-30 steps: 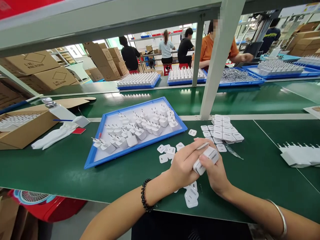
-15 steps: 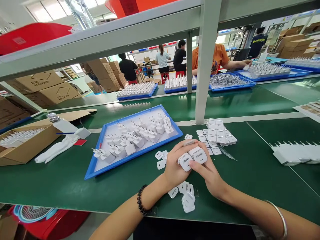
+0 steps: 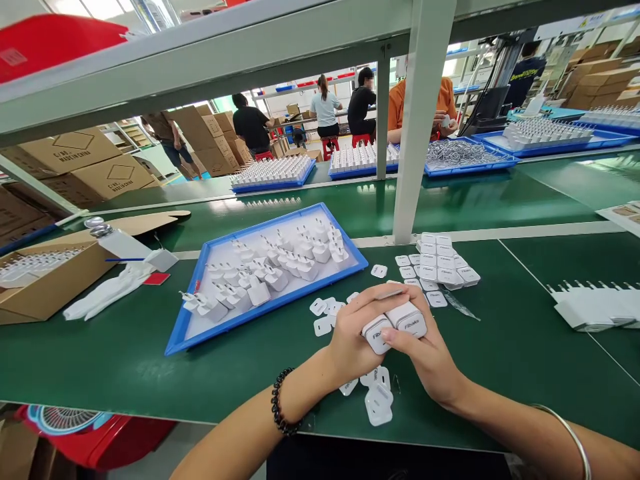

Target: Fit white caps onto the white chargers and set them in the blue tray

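Note:
Two white plug chargers [image 3: 407, 317] with "Fibaks" print on their faces sit side by side between my hands. My left hand [image 3: 350, 337] wraps round them from the left, and a slim grey strip lies across its fingers. My right hand [image 3: 437, 363] closes round the right side, its thumb pressed on the left charger's face. Below my hands lies a small pile of loose white printed face pieces [image 3: 379, 405]. More loose pieces [image 3: 323, 325] lie left of my left hand. Beyond my right hand is a stack of joined printed pieces [image 3: 440, 261].
A blue-rimmed tray [image 3: 175, 339] of white chargers stands at left. Further left are a white glove [image 3: 107, 293], a bottle and a cardboard box [image 3: 50, 293]. A row of chargers [image 3: 597, 307] lies at right. A shelf post [image 3: 410, 180] rises ahead; co-workers sit beyond.
My hands and the chargers have shifted slightly right and turned a little. The right thumb covers more of the left charger's print. Across the bench, a co-worker's hand has drawn back from a tray.

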Demonstrator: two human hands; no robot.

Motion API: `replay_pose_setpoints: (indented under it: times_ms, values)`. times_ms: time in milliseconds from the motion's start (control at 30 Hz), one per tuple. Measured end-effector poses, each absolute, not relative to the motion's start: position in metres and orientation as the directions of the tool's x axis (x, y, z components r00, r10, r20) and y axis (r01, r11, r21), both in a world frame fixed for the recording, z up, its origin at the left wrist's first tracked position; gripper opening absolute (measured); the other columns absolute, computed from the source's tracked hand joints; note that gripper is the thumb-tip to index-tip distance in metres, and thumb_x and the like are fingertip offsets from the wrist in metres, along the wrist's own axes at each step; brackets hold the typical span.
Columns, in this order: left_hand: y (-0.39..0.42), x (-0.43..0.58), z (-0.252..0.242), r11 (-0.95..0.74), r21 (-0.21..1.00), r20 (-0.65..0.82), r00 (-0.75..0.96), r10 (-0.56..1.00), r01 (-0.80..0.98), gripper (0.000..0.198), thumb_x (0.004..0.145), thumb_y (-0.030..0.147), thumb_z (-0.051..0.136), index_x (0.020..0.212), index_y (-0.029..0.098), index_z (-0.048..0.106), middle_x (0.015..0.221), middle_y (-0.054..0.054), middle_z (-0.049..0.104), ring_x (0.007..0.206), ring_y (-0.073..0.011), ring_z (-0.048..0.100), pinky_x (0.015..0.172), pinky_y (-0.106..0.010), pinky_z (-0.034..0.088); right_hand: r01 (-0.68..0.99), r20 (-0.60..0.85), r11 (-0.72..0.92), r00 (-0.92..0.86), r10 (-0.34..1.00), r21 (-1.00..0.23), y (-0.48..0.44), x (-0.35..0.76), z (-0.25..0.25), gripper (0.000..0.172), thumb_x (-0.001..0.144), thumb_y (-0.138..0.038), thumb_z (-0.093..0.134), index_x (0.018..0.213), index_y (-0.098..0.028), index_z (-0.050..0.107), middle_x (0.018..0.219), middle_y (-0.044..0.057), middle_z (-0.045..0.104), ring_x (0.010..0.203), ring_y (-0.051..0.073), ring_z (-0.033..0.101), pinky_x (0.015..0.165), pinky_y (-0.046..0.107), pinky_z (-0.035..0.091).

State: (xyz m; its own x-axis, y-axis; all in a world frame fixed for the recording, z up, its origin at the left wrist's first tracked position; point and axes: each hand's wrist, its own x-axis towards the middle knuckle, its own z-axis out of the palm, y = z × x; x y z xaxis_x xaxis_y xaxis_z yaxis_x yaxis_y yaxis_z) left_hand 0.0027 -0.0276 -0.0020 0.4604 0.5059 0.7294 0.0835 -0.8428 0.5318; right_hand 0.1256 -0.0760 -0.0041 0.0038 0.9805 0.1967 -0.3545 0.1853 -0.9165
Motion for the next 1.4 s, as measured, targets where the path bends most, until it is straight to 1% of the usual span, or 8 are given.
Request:
replay_pose_setpoints:
  times_ms: [233, 400, 633, 767, 867, 1000, 1300, 1400]
  values:
    - [-0.022, 0.002, 0.007, -0.699, 0.715, 0.613, 0.468, 0.636, 0.013, 0.036, 0.076, 0.012, 0.069, 0.111, 0.02, 0.068, 0.119, -0.011, 0.067, 0.11, -0.0258, 0.064, 0.09, -0.041, 0.056, -0.235, 0.186, 0.164, -0.076, 0.98, -0.958, -0.073, 0.136, -0.003, 0.028, 0.087, -0.035, 0.06, 0.111, -0.028, 0.048, 0.096, 0.0, 0.054, 0.084, 0.017, 0.056, 0.069, 0.028, 0.052]
    - [-0.014, -0.008, 0.014, -0.541, 0.84, 0.472, 0.543, 0.695, -0.037, 0.044, 0.067, 0.005, 0.074, 0.107, 0.023, 0.071, 0.118, -0.008, 0.068, 0.106, -0.027, 0.066, 0.08, -0.037, 0.061, -0.178, 0.124, 0.08, -0.253, 0.96, -0.981, -0.067, 0.15, 0.001, 0.033, 0.093, -0.044, 0.048, 0.12, -0.025, 0.046, 0.091, 0.002, 0.06, 0.075, 0.018, 0.06, 0.065, 0.033, 0.054]
    - [-0.014, -0.013, 0.013, -0.451, 0.892, 0.38, 0.594, 0.709, -0.031, 0.042, 0.069, 0.013, 0.076, 0.11, 0.023, 0.07, 0.119, -0.011, 0.066, 0.093, -0.0259, 0.069, 0.058, -0.03, 0.061, -0.144, 0.126, 0.095, -0.223, 0.967, -0.985, -0.067, 0.149, 0.002, 0.035, 0.089, -0.046, 0.054, 0.117, -0.025, 0.051, 0.09, 0.003, 0.064, 0.076, 0.019, 0.06, 0.063, 0.031, 0.054]
    - [-0.016, -0.011, 0.014, -0.456, 0.889, 0.39, 0.582, 0.714, -0.035, 0.042, 0.069, 0.013, 0.076, 0.109, 0.024, 0.071, 0.111, -0.01, 0.068, 0.085, -0.0229, 0.069, 0.055, -0.028, 0.061, -0.126, 0.128, 0.103, -0.209, 0.97, -0.987, -0.067, 0.15, -0.002, 0.035, 0.089, -0.047, 0.054, 0.117, -0.026, 0.053, 0.075, 0.001, 0.06, 0.081, 0.022, 0.06, 0.063, 0.031, 0.054]
    - [-0.016, -0.011, 0.015, -0.439, 0.897, 0.381, 0.577, 0.723, -0.042, 0.042, 0.069, 0.012, 0.076, 0.109, 0.023, 0.071, 0.107, -0.009, 0.068, 0.081, -0.0214, 0.069, 0.053, -0.027, 0.061, -0.134, 0.122, 0.095, -0.205, 0.971, -0.986, -0.066, 0.15, -0.004, 0.034, 0.089, -0.048, 0.054, 0.116, -0.027, 0.054, 0.086, 0.003, 0.063, 0.081, 0.021, 0.06, 0.064, 0.03, 0.054]
    - [-0.016, -0.011, 0.016, -0.438, 0.898, 0.376, 0.582, 0.722, -0.037, 0.04, 0.07, 0.017, 0.077, 0.109, 0.024, 0.071, 0.111, -0.01, 0.067, 0.085, -0.0231, 0.07, 0.056, -0.03, 0.062, -0.146, 0.136, 0.108, -0.199, 0.971, -0.983, -0.065, 0.149, -0.004, 0.032, 0.089, -0.047, 0.055, 0.114, -0.028, 0.055, 0.1, 0.004, 0.062, 0.081, 0.019, 0.058, 0.063, 0.029, 0.055]
    - [-0.016, -0.01, 0.013, -0.438, 0.897, 0.386, 0.589, 0.71, -0.061, 0.043, 0.07, 0.013, 0.076, 0.111, 0.023, 0.07, 0.112, -0.01, 0.066, 0.091, -0.0248, 0.069, 0.059, -0.03, 0.061, -0.151, 0.117, 0.089, -0.185, 0.976, -0.985, -0.066, 0.147, -0.009, 0.031, 0.09, -0.044, 0.054, 0.115, -0.026, 0.052, 0.1, 0.003, 0.057, 0.07, 0.015, 0.055, 0.058, 0.028, 0.054]
    - [-0.015, -0.011, 0.012, -0.444, 0.895, 0.372, 0.602, 0.706, -0.032, 0.043, 0.07, 0.013, 0.075, 0.112, 0.022, 0.07, 0.115, -0.011, 0.065, 0.097, -0.0254, 0.067, 0.069, -0.033, 0.061, -0.14, 0.062, 0.034, -0.196, 0.979, -0.99, -0.066, 0.147, -0.009, 0.031, 0.088, -0.041, 0.058, 0.114, -0.025, 0.051, 0.099, 0.003, 0.056, 0.072, 0.015, 0.056, 0.059, 0.027, 0.055]
